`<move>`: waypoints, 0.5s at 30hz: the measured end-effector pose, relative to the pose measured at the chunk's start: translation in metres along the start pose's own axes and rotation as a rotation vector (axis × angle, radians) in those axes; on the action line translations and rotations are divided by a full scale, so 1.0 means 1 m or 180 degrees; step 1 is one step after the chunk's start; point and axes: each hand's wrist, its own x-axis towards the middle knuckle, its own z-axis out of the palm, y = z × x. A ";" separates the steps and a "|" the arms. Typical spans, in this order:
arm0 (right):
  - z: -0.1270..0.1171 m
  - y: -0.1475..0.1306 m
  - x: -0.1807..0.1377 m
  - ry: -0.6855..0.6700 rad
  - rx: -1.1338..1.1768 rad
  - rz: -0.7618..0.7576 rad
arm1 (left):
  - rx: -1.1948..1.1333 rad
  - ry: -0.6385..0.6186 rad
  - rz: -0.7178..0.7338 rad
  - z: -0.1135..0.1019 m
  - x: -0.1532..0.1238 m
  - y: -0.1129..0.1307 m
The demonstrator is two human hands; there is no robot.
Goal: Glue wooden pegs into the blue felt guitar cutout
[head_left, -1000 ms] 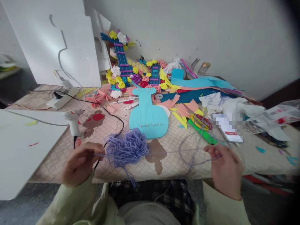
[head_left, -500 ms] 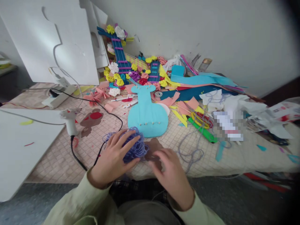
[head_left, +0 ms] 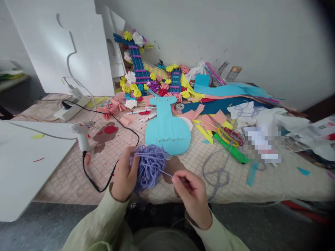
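Note:
A tangled bundle of purple yarn is gripped at its left side by my left hand, near the front of the table. My right hand pinches one yarn strand, which runs taut from the bundle to my thumb and fingertip. Just beyond the bundle lies a light blue guitar-shaped cutout, with several small pegs along its top and across its lower body. Loose yarn curls over the table to the right of my right hand.
A white glue gun with a black cord stands at left, near a white board. At right lie a green cutter and scissors with yellow handles. Paper flowers and scraps crowd the back, and a power strip sits back left.
My left hand has turned from lying over the yarn to gripping its left side. My right hand has closed on a strand and drawn it out to the right. The view has shifted slightly.

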 end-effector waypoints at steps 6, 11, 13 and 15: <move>-0.016 -0.006 -0.004 0.0760 -0.0064 -0.0415 | -0.0381 0.0697 -0.0301 -0.012 0.010 -0.019; -0.008 -0.007 -0.002 0.0357 0.0051 -0.0093 | -0.0174 0.0815 -0.0437 -0.030 0.021 -0.041; 0.002 -0.006 0.002 -0.0047 0.0139 0.0033 | -0.0130 0.0494 -0.0504 -0.036 0.020 -0.042; 0.012 -0.003 0.006 -0.0407 0.0212 0.0079 | -0.0095 0.0291 -0.0552 -0.041 0.015 -0.036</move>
